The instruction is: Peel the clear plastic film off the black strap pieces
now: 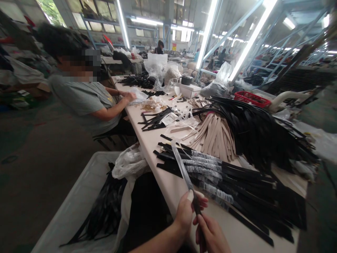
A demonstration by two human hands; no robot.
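Note:
Near the table's front edge, my left hand (185, 209) is closed around a dark strap (195, 205). A strip of clear plastic film (180, 163) runs along the strap's far part, up and away from my fingers. Just below, my right hand (210, 230) pinches the same strap, whose lower end hangs towards me. Beyond my hands lies a spread of black straps (244, 186) on the table, several wrapped in crinkled clear plastic (207, 168) around their middles.
A thick pile of black strips (250, 130) and a bundle of beige strips (213, 135) cover the table (158, 179) further back. A white bin (79, 196) holding black straps stands at the left. Across the table's far left side sits a person (79, 95). A red basket (251, 99) is at the back right.

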